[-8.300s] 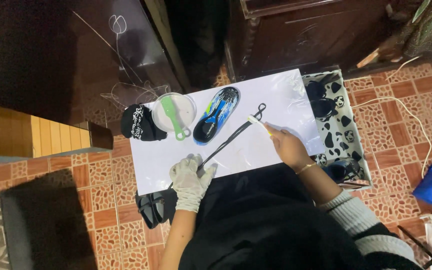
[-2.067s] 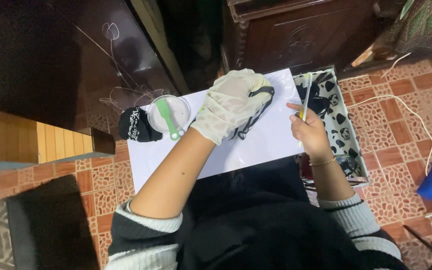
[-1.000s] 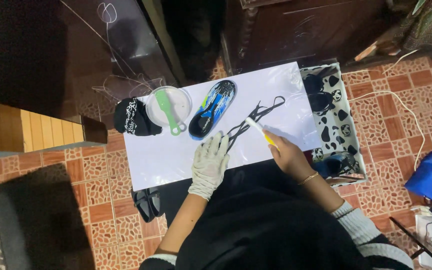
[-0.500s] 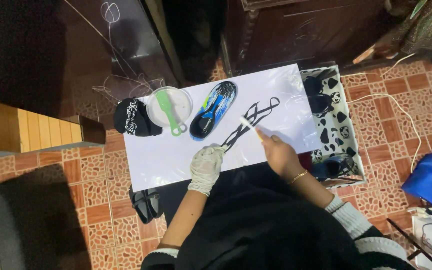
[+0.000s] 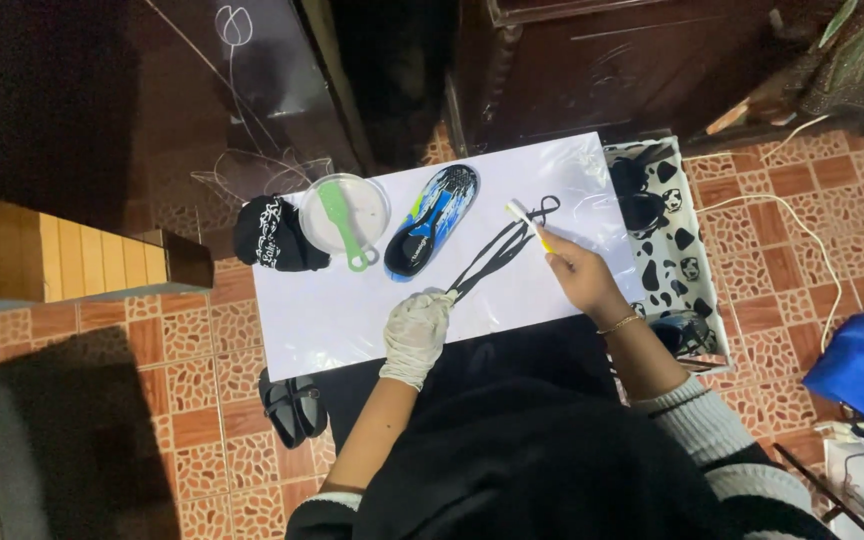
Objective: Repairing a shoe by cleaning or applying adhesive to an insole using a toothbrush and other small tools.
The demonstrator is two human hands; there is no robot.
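So the black shoelace point(image 5: 497, 262) is stretched out across the white sheet on the bench point(image 5: 332, 320), running diagonally from the gloved left hand point(image 5: 418, 335) up toward the bare right hand point(image 5: 577, 275). The left hand is pinched shut on the near end of the lace, holding it taut. The right hand is closed around a small toothbrush point(image 5: 524, 217) with a yellow handle, bristle end resting right by the looped far end of the lace.

Just beside the lace sits a blue and black insole point(image 5: 432, 220), then a white bowl point(image 5: 344, 213) with a green brush point(image 5: 342, 225) lying in it, and a black shoe point(image 5: 272, 235) at the far left. A black-and-white spotted tray point(image 5: 687, 240) sits on the right edge.

My guess on handling: the lace is light, floppy and probably wet, so it'll slide and bunch unless one end stays pinned. Gripping near the tip seems the way to go.
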